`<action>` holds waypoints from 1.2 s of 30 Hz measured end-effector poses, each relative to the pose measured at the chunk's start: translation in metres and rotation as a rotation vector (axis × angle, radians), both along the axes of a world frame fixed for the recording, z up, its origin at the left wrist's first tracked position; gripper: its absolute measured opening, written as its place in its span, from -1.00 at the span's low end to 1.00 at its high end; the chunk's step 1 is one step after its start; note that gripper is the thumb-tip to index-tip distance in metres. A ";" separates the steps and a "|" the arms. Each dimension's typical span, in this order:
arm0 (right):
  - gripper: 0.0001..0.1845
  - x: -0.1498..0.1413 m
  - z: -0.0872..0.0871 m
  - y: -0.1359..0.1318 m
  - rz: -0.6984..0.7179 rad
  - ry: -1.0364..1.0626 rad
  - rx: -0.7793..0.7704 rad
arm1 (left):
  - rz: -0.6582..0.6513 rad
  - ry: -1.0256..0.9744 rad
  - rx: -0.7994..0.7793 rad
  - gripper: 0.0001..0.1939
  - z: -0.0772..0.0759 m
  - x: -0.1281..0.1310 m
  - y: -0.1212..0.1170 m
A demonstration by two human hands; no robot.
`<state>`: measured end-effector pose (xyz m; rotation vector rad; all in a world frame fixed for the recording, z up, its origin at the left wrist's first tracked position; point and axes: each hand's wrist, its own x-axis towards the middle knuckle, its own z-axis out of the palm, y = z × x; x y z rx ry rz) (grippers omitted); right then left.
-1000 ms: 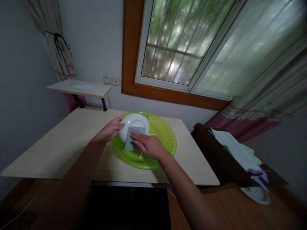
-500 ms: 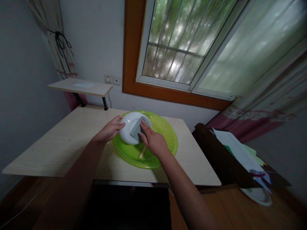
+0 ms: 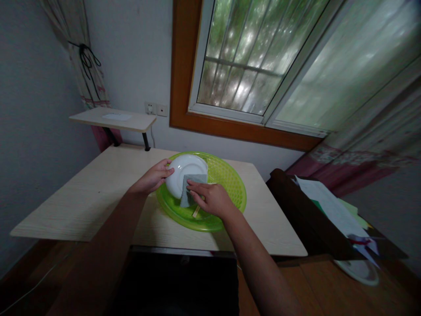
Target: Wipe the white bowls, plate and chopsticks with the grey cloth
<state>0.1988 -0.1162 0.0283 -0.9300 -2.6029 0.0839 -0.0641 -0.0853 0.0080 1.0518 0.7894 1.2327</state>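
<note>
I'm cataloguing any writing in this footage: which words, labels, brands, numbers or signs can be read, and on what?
No text can be read anywhere.
White rectangular sheet on the small pale wood-look shelf: too small and blurred to tell whether it bears writing.
Long white paper at the right: too blurred to read.
Glossy white round dish, grey cloth, round green plastic basin: no lettering visible.

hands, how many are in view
2: the left hand holds the white dish by its left edge; the right hand rests on the grey cloth against the dish.
</note>
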 end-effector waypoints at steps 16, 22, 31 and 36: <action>-0.51 -0.001 -0.004 0.009 0.031 0.091 0.093 | -0.150 0.010 0.013 -0.60 -0.006 -0.001 0.005; -0.28 -0.004 -0.006 0.011 -0.023 0.104 0.094 | -0.157 0.014 0.018 -0.56 -0.004 0.001 0.002; -0.33 -0.016 -0.001 0.003 0.044 -0.047 0.120 | -0.197 0.038 0.028 -0.58 -0.006 0.004 0.003; -0.33 -0.017 -0.002 0.004 -0.058 -0.028 0.115 | -0.236 0.055 0.032 -0.57 -0.005 0.003 0.003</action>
